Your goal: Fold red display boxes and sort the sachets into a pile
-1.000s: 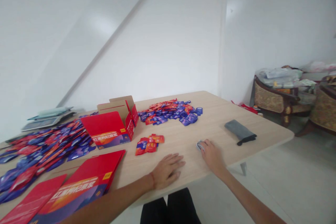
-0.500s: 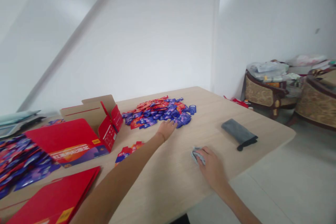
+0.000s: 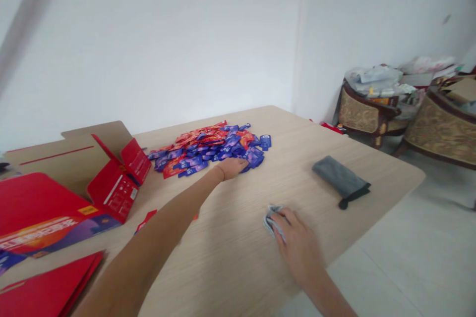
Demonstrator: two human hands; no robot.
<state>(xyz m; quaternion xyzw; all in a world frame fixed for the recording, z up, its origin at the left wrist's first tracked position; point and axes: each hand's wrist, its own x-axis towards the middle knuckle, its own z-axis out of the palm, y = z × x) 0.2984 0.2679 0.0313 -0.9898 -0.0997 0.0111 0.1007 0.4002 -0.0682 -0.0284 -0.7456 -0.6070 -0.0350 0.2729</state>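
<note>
My left hand (image 3: 232, 167) reaches across the wooden table (image 3: 238, 257) to the near edge of a pile of red and blue sachets (image 3: 208, 151). Its fingers curl into the pile and are partly hidden. My right hand (image 3: 295, 242) rests palm down near the table's front edge, fingers closed on a small crumpled grey-white wad (image 3: 272, 218). An open red carton (image 3: 55, 193) with raised flaps stands at the left.
A grey pouch (image 3: 340, 181) lies on the table's right side. Flat red carton blanks (image 3: 48, 290) lie at the lower left. Beyond the table's right edge stand upholstered chairs (image 3: 372, 114) piled with bags and clutter. White walls stand behind.
My left arm has stretched from the table's front to the far sachet pile. My right hand stayed on the small wad. The view has swung right and closer.
</note>
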